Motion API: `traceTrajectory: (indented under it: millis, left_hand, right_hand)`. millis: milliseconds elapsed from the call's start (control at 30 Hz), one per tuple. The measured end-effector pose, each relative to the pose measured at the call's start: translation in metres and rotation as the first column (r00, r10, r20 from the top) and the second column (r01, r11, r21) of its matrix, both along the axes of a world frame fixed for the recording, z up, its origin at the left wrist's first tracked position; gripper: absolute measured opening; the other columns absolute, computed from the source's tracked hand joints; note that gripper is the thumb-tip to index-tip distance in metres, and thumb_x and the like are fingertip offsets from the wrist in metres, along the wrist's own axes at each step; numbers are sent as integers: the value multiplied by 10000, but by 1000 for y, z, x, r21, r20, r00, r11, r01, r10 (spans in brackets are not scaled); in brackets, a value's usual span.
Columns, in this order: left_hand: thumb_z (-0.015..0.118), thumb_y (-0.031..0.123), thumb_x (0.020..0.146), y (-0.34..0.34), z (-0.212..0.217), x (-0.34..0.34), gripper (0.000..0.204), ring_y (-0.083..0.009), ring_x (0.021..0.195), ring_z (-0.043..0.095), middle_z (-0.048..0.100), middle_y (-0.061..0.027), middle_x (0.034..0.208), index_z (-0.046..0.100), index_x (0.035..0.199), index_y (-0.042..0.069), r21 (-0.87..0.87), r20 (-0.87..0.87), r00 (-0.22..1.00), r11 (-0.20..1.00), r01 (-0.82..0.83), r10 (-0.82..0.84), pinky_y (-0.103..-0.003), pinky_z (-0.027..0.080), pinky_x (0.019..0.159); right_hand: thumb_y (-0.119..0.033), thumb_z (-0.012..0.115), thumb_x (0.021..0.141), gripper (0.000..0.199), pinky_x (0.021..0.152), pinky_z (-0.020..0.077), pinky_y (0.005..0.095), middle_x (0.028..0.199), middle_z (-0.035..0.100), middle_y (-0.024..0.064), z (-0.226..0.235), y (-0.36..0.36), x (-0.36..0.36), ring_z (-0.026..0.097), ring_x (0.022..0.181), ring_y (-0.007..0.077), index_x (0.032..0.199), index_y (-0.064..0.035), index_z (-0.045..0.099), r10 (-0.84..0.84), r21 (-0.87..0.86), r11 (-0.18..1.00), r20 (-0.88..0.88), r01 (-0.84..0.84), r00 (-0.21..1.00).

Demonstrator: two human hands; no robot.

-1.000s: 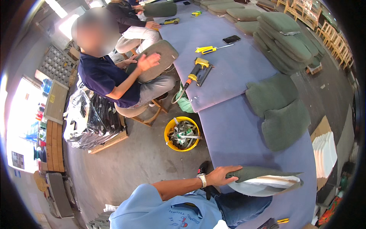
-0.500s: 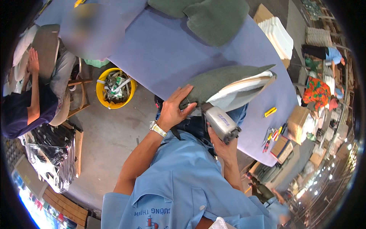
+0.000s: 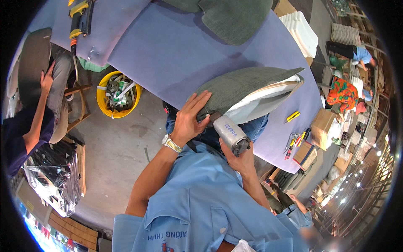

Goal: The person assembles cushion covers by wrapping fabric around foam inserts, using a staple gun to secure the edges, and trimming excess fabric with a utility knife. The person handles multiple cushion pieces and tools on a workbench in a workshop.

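A curved seat panel (image 3: 241,90), covered in dark green fabric with a pale inner side, leans over my lap at the table's near edge. My left hand (image 3: 189,119) lies on its left end, fingers stretched over the fabric and thumb spread toward the lower edge. My right hand (image 3: 237,157) is closed round a silver-grey staple gun (image 3: 230,131); its handle is mostly hidden. The gun's nose sits at the panel's lower edge, close by my left thumb. Whether the nose touches the fabric, I cannot tell.
The blue-covered table (image 3: 168,54) holds green fabric pieces (image 3: 237,19), a yellow cutter (image 3: 293,116), hand tools (image 3: 295,143) and a yellow-black tool (image 3: 79,21). A yellow bucket of scraps (image 3: 136,94) stands left, near a seated co-worker (image 3: 37,126). White panels (image 3: 300,33) are stacked beyond the right edge.
The staple gun has shifted slightly left, nearer my left thumb, which has stayed on the panel. The co-worker's hand at the left has moved along the dark panel. The view has shifted a little.
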State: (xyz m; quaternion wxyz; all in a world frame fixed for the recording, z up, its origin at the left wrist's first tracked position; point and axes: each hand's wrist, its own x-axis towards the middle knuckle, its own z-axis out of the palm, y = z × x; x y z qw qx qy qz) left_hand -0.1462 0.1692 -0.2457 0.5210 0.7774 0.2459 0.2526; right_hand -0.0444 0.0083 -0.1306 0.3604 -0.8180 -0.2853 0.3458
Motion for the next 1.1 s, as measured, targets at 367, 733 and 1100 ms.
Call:
traceTrajectory:
  millis: [367, 733, 1100]
  left_hand:
    - [806, 4, 669, -4, 3, -7, 883, -428, 1400, 491, 537, -98, 1531, 528, 1497, 131, -55, -82, 994, 997, 63, -68, -477, 481, 1134]
    - [769, -74, 679, 8, 0, 1, 870, -383, 1378, 532, 546, -138, 1517, 529, 1493, 120, -46, -27, 998, 998, 52, -53, -439, 488, 1125]
    - [797, 73, 808, 7, 20, 4, 707, -366, 1353, 560, 577, -204, 1466, 538, 1466, 44, -62, -202, 977, 996, 59, -70, -415, 476, 1097]
  right_hand:
    - [-39, 764, 762, 470, 864, 553, 373, 1073, 702, 192, 0, 3, 2, 714, 995, 364, 1209, -9, 623, 65, -74, 995, -64, -70, 996]
    - [-78, 769, 728, 540, 888, 548, 417, 1110, 688, 200, -4, 21, 2, 681, 1015, 420, 1242, -12, 618, 87, 32, 996, 18, -88, 996]
    - [-172, 844, 849, 369, 784, 579, 312, 1008, 773, 122, 43, -94, 58, 746, 860, 166, 1119, 32, 699, -516, -96, 850, 52, 518, 855]
